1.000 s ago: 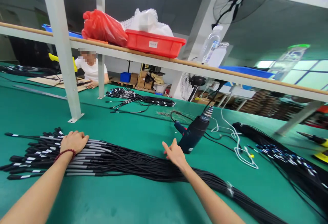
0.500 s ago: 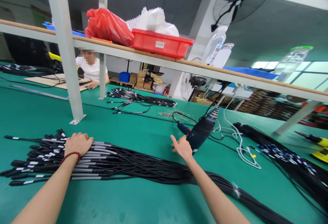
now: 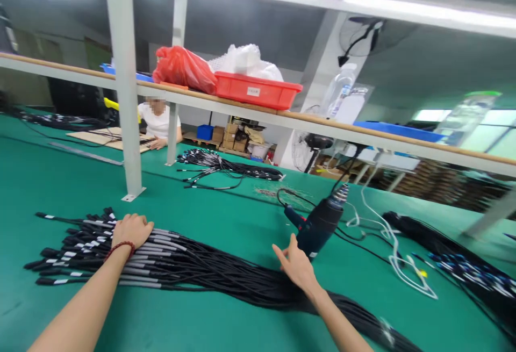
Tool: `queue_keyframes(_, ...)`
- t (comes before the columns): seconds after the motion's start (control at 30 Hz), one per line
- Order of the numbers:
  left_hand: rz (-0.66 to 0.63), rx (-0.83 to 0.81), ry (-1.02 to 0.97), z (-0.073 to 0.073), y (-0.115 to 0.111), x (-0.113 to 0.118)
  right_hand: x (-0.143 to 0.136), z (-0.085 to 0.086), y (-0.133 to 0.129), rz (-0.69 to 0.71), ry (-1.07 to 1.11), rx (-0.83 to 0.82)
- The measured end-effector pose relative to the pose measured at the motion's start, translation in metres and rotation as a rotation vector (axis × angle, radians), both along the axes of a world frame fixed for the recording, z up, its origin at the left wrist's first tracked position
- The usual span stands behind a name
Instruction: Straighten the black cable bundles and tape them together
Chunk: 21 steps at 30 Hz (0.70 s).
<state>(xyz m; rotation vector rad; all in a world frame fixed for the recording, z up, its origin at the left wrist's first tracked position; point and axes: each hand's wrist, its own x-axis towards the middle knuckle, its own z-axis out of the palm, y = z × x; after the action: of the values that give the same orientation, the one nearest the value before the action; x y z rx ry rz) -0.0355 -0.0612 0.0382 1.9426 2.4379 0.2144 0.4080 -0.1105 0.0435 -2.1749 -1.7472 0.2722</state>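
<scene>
A thick bundle of black cables point(image 3: 242, 277) lies across the table, with grey sleeves and white labels near its left ends. My left hand point(image 3: 132, 232), wearing a red bead bracelet at the wrist, is closed over the sleeved part, its fingers curled over the bundle's far edge. Over the middle of the bundle is my right hand point(image 3: 297, 267), empty, thumb and forefinger spread; whether its underside touches the cables I cannot tell. Just beyond it a dark blue heat gun point(image 3: 320, 228) stands tilted, its metal nozzle pointing up.
A shelf point(image 3: 193, 102) on white posts crosses above the table, bearing a red bin point(image 3: 258, 91). More cables point(image 3: 229, 166) lie at the back, another dark bundle point(image 3: 455, 266) at right. White cords point(image 3: 397, 255) trail beside the heat gun. A co-worker point(image 3: 159, 123) sits across the table.
The camera view has tilted up. My right hand has drawn back slightly from the heat gun towards the bundle. My left hand keeps its place on the cables.
</scene>
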Motion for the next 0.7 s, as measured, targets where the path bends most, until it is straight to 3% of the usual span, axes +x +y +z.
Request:
queue_keyframes(0.27, 0.059, 0.025, 0.037, -0.001, -0.001, 0.003, 0.013, 0.008, 0.038, -0.024, -0.016, 0.023)
queue_keyframes(0.4, 0.067, 0.034, 0.033, -0.003, -0.001, 0.003, 0.018, 0.006, 0.040, 0.009, 0.014, 0.020)
queue_keyframes(0.57, 0.064, 0.034, 0.029, -0.005, 0.002, 0.002, 0.010, 0.018, 0.019, 0.301, 0.142, 0.029)
queue_keyframes(0.7, 0.070, 0.031, 0.030, -0.004, 0.002, 0.002, -0.015, 0.063, -0.010, 0.582, 0.204, 0.061)
